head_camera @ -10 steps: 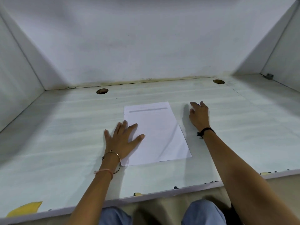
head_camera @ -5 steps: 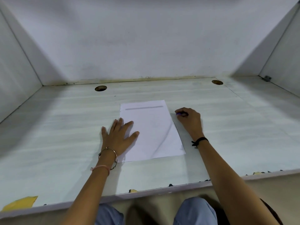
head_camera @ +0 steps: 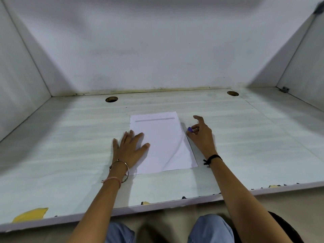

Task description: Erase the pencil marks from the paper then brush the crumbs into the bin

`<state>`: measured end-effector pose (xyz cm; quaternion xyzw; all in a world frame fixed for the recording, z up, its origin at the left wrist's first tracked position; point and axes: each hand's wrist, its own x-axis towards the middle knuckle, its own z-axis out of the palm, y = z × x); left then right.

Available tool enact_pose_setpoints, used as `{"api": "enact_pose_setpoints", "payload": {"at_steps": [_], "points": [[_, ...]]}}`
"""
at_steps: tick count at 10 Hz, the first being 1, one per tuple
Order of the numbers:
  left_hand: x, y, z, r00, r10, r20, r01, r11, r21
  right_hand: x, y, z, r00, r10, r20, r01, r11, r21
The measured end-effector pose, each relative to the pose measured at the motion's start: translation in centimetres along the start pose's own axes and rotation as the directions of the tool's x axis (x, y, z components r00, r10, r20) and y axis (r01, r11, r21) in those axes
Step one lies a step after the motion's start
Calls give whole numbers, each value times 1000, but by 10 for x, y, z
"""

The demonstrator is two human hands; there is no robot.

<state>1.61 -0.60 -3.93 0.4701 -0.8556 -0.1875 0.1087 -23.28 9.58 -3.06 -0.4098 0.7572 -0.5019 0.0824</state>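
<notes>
Now the right hand (head_camera: 201,135) has picked up the purple eraser (head_camera: 189,129) and pinches it in its fingertips, just right of the paper (head_camera: 163,142). The left hand (head_camera: 128,149), fingers spread, still presses the paper's left side. The grey pencil mark (head_camera: 155,119) at the far end waits for rubbing.

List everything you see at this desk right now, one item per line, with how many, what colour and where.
paper: one, white, flat at the desk's middle
pencil mark: one, grey band, near the paper's far edge
eraser: one, purple, beside the paper's right edge
desk: one, pale and streaky, white walls on three sides
holes: two, dark, round, along the back edge
bracket: one, grey, far right corner
yellow patches: several, along the chipped front edge
left hand: flat on the paper's left edge
right hand: pinches the eraser
</notes>
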Motion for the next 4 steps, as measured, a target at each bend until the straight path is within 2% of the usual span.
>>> {"api": "enact_pose_setpoints", "payload": {"at_steps": [2, 3, 4], "points": [[3, -1, -1, 1000, -26, -1, 26, 999, -46, 0, -1, 1, 995, 40, -89, -36, 998, 46], [7, -1, -3, 995, -43, -87, 26, 982, -187, 3, -6, -1, 991, 62, -116, -45, 989, 143], [21, 10, -22, 969, -88, -230, -62, 817, -573, 14, -23, -2, 994, -5, -112, 27, 981, 191]]}}
